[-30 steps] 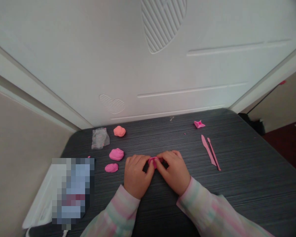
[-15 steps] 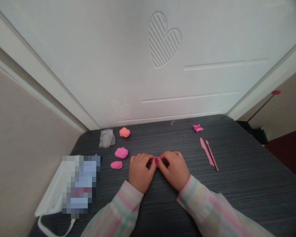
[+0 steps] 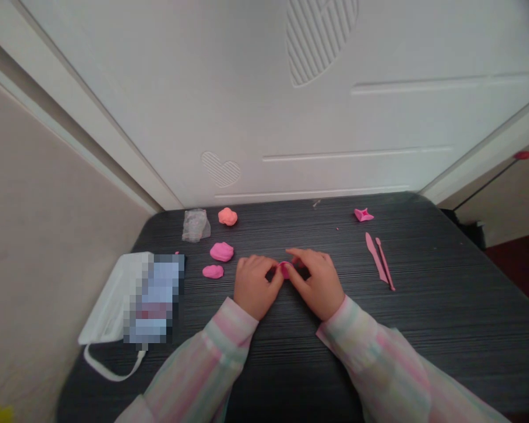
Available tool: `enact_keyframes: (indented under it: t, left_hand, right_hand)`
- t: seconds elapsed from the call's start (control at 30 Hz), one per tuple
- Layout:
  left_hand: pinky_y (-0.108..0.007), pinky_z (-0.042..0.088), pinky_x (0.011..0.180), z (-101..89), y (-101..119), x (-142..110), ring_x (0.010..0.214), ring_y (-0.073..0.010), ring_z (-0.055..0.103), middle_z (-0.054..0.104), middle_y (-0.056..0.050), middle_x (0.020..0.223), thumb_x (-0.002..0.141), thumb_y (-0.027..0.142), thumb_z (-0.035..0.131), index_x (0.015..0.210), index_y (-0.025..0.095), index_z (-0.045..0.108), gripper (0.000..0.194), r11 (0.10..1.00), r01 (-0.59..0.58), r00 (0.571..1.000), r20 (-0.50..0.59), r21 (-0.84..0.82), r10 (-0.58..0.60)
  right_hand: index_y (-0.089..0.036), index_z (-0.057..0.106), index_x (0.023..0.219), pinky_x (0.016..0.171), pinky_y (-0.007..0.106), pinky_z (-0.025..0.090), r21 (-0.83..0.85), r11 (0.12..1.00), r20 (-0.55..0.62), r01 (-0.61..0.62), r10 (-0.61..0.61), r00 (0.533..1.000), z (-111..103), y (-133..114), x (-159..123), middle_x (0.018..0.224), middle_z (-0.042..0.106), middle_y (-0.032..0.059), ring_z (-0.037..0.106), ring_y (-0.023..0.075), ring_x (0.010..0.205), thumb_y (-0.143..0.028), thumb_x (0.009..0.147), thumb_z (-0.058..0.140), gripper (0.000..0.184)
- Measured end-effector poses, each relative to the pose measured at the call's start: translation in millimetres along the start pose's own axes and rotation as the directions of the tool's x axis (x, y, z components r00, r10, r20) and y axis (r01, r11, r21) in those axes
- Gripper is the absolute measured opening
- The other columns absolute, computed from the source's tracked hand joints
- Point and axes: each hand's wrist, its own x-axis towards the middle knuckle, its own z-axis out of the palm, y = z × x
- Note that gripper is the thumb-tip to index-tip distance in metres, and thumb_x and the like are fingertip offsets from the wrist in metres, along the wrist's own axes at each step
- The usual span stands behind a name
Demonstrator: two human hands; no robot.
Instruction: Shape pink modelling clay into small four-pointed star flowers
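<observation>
Between my two hands is a small piece of bright pink modelling clay point(image 3: 285, 270), pinched over the middle of the dark table point(image 3: 286, 364). My left hand point(image 3: 256, 286) grips its left side with thumb and fingers. My right hand point(image 3: 320, 282) has its thumb against the right side, with the index finger stretched out above; part of the clay is hidden by the fingers. Left of my left hand lie a larger pink clay lump point(image 3: 221, 252) and a smaller, flatter pink lump point(image 3: 213, 271). Behind them sits an orange clay lump point(image 3: 227, 216).
A folded pink clay shape point(image 3: 364, 215) lies at the back right, near a pink plastic knife point(image 3: 375, 257) and a thin pink stick tool point(image 3: 385, 264). Clear plastic wrap point(image 3: 196, 225) rests back left. A white tray point(image 3: 110, 305), a blurred-out device point(image 3: 156, 299) and its cable point(image 3: 114, 376) are at left.
My right index finger has lifted and straightened away from the clay. Both hands still hold the piece between them. The camera view has shifted, while the other things stay put on the table.
</observation>
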Motion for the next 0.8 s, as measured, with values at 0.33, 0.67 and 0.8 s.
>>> enact_keyframes:
  t: [0.33,0.67,0.8]
  left_hand:
    - [-0.031,0.037,0.069,1.9,-1.9,1.7,0.074,-0.0152,0.053,0.062,-0.001,0.073,0.079,0.024,0.048,0.071,0.018,0.058,0.014,0.994,-0.028,1.0,-0.005,-0.108,0.028]
    - [-0.03,0.037,0.068,0.3,-0.1,0.7,0.072,-0.0149,0.052,0.061,-0.001,0.07,0.076,0.022,0.05,0.07,0.018,0.056,0.01,0.99,-0.007,1.0,-0.01,-0.139,0.006]
    - [-0.03,0.037,0.069,0.5,-0.9,1.5,0.074,-0.0149,0.053,0.062,0.0,0.072,0.075,0.022,0.051,0.07,0.018,0.057,0.009,0.988,-0.032,0.999,-0.002,-0.153,0.032]
  right_hand:
    - [-0.02,0.059,0.078,0.07,0.031,0.038,0.12,0.988,0.063,-0.093,0.086,0.994,0.2,0.2,0.9,0.071,0.063,-0.0002,0.056,0.0134,0.067,-0.024,0.076,0.052,0.008]
    - [-0.02,0.057,0.074,0.069,0.03,0.041,0.215,0.97,0.099,-0.117,0.097,0.99,-2.0,-1.1,1.3,0.073,0.062,0.0004,0.056,0.0141,0.069,-0.022,0.076,0.051,0.006]
    - [-0.02,0.057,0.077,0.069,0.031,0.041,0.199,0.973,0.107,-0.118,0.098,0.989,-2.4,-1.2,1.2,0.073,0.062,0.0004,0.056,0.0139,0.069,-0.023,0.076,0.051,0.007]
